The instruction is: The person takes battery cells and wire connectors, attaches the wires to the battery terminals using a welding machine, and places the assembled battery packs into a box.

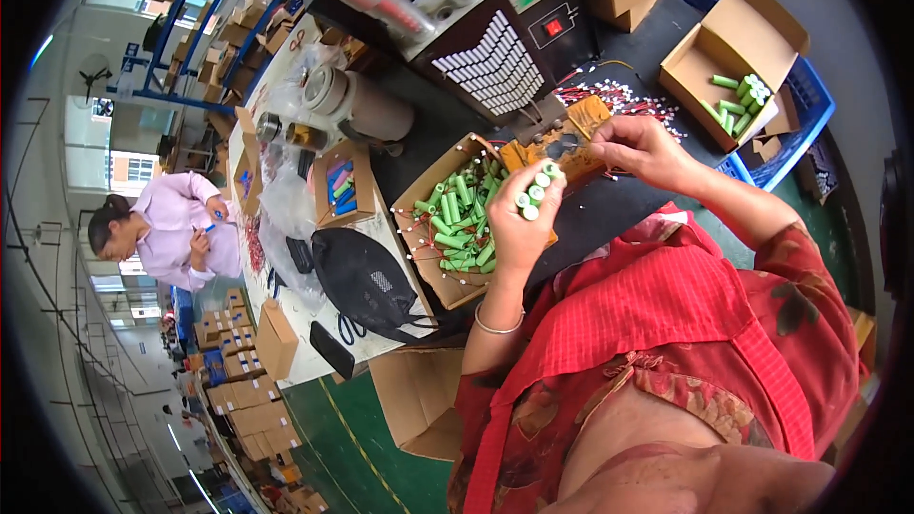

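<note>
My left hand is closed around several green cylindrical battery cells, their pale ends facing up. My right hand has its thumb and fingers pinched together at the right edge of a worn yellow-orange fixture; whatever is between the fingertips is too small or hidden to make out. The fixture sits in front of a black boxy machine with a keypad and a red switch. Left of my left hand stands an open cardboard box of green cells with thin wire leads.
Small white-ended wire leads lie heaped behind the fixture. At right, an open carton of green cells rests on a blue crate. A black bag and a phone lie left. Across the table sits another person.
</note>
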`<action>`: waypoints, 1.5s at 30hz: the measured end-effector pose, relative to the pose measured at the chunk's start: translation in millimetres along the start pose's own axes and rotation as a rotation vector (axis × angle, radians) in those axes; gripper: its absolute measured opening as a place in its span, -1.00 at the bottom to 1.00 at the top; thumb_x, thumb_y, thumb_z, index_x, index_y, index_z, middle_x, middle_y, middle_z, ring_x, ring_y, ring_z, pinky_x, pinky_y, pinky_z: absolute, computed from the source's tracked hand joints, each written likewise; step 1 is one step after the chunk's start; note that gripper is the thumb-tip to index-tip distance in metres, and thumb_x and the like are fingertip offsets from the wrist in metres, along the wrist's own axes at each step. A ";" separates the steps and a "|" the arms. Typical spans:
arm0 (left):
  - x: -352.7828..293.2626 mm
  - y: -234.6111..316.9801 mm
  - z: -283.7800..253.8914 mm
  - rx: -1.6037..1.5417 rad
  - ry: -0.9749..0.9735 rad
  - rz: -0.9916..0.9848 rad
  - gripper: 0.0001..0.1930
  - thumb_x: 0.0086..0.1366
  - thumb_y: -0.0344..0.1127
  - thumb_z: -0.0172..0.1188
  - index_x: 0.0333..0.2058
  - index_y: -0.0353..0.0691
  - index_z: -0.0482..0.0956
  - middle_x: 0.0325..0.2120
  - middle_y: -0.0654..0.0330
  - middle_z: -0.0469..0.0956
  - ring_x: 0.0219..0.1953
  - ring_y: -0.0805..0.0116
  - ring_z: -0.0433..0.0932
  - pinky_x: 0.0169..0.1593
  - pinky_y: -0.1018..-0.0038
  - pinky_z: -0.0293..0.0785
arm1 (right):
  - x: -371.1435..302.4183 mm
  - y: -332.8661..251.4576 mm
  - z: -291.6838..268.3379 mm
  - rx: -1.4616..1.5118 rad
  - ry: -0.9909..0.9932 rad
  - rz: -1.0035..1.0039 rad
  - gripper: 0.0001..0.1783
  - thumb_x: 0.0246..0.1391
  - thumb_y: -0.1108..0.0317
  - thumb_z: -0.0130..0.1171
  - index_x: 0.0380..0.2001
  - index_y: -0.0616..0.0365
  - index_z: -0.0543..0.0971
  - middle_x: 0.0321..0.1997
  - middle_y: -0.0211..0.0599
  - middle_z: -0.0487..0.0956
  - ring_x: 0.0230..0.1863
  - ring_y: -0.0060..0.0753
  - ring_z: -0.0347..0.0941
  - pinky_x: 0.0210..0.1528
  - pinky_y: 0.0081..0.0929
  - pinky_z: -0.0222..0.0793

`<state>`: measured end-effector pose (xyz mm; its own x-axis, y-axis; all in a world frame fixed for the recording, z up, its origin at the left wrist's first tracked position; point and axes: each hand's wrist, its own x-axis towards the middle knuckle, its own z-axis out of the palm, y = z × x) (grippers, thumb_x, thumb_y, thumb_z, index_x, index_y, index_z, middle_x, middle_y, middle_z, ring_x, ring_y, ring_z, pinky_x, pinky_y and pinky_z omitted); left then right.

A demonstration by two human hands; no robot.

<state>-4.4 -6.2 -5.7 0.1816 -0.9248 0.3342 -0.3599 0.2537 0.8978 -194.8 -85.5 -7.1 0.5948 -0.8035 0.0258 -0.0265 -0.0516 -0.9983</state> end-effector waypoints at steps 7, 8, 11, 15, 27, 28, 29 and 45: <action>23.5 -20.5 8.6 0.247 -0.015 0.160 -0.78 0.00 -0.44 0.29 -0.35 -0.39 0.54 -0.50 0.14 0.55 -0.46 0.47 0.51 -0.36 0.54 0.41 | 14.2 2.3 6.5 0.032 -0.047 0.070 -0.78 0.10 0.26 0.05 -0.41 0.21 0.49 -0.63 -0.57 0.39 -0.58 -0.77 0.26 -0.56 -0.69 0.20; 23.2 -21.3 9.9 0.253 0.003 0.171 -0.78 0.00 -0.44 0.29 -0.35 -0.38 0.53 -0.50 0.13 0.55 -0.47 0.45 0.51 -0.37 0.53 0.41 | 14.3 2.2 6.5 0.035 -0.044 0.070 -0.78 0.10 0.26 0.05 -0.41 0.21 0.49 -0.63 -0.57 0.39 -0.58 -0.77 0.26 -0.56 -0.69 0.20; 24.2 -21.2 10.4 0.278 -0.012 0.155 -0.77 -0.01 -0.44 0.29 -0.35 -0.39 0.53 -0.51 0.13 0.55 -0.48 0.45 0.51 -0.38 0.53 0.41 | 15.0 1.6 6.9 0.007 -0.040 0.079 -0.78 0.09 0.25 0.06 -0.42 0.22 0.49 -0.65 -0.55 0.40 -0.58 -0.75 0.27 -0.56 -0.67 0.21; 29.9 -23.9 14.0 0.215 0.018 0.188 -0.85 0.01 -0.43 0.25 -0.44 -0.34 0.51 -0.60 0.08 0.49 -0.57 0.19 0.49 -0.48 0.40 0.36 | 22.0 2.7 5.4 -0.024 -0.038 0.094 -0.77 0.07 0.25 0.07 -0.43 0.22 0.50 -0.66 -0.53 0.40 -0.59 -0.73 0.28 -0.57 -0.65 0.21; 19.6 -19.1 10.2 0.139 0.089 0.101 -0.81 0.00 -0.40 0.27 -0.41 -0.36 0.52 -0.58 0.04 0.51 -0.54 0.23 0.53 -0.45 0.43 0.40 | 18.5 2.0 17.5 -0.075 -0.004 0.012 -0.79 0.09 0.28 0.06 -0.33 0.21 0.52 -0.62 -0.53 0.43 -0.58 -0.75 0.28 -0.54 -0.68 0.24; 13.7 -24.9 9.3 0.107 0.138 0.104 -0.80 0.03 -0.40 0.25 -0.36 -0.38 0.53 -0.53 0.10 0.55 -0.53 0.32 0.52 -0.43 0.50 0.41 | 16.3 2.7 15.7 -0.074 -0.002 0.021 -0.80 0.09 0.28 0.06 -0.34 0.21 0.52 -0.63 -0.53 0.42 -0.59 -0.75 0.27 -0.56 -0.69 0.22; 5.9 -11.7 10.5 -0.085 0.189 -0.054 -0.81 0.09 -0.39 0.22 -0.34 -0.38 0.53 -0.46 0.16 0.58 -0.51 0.45 0.52 -0.41 0.59 0.41 | 15.1 4.1 12.5 -0.072 -0.001 0.034 -0.80 0.09 0.28 0.05 -0.35 0.21 0.52 -0.64 -0.53 0.40 -0.60 -0.75 0.26 -0.58 -0.70 0.20; -23.8 -13.6 -3.6 -1.096 -0.122 -0.820 -0.68 0.08 -0.40 0.22 -0.16 -0.16 0.43 -0.26 0.19 0.51 -0.33 0.43 0.51 -0.24 0.52 0.47 | -20.2 -24.9 7.9 -0.554 -0.272 -0.651 -0.77 -0.12 0.46 0.19 -0.31 0.24 0.50 -0.46 -0.15 0.50 -0.40 -0.12 0.47 -0.32 -0.31 0.39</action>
<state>-0.5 13.4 -24.8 -0.1120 -0.9213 -0.3725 0.7210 -0.3333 0.6076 -199.8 -63.3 16.8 0.7951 -0.3503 0.4950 0.0409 -0.7835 -0.6201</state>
